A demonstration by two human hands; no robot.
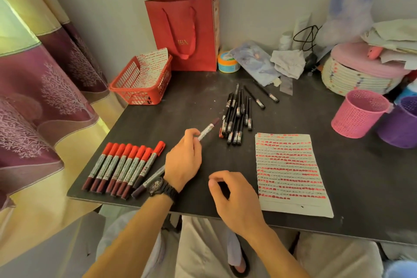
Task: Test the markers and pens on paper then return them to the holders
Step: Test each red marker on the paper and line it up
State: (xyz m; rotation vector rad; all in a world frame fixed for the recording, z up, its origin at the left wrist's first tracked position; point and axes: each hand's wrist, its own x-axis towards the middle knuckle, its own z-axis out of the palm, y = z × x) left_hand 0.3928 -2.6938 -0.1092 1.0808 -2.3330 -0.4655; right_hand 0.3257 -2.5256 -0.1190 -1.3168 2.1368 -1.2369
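Note:
My left hand [184, 160], with a black watch on the wrist, holds a marker [208, 129] whose dark end points up and right, above the dark table [361, 198]. My right hand [234, 196] hovers over the table's front with curled fingers and nothing visible in them. A row of several red-capped markers [123, 168] lies at the front left, one more partly under my left wrist. A pile of black pens [237, 117] lies mid-table. The paper [291, 174], covered with red test strokes, lies to the right. A pink holder [358, 113] and a purple holder [400, 122] stand at the right.
A red plastic basket [141, 82] with a marked sheet stands at the back left beside a red paper bag [187, 31]. Clutter at the back right includes a jar, cloths, a cable and a woven lidded basket [358, 74]. A curtain hangs on the left.

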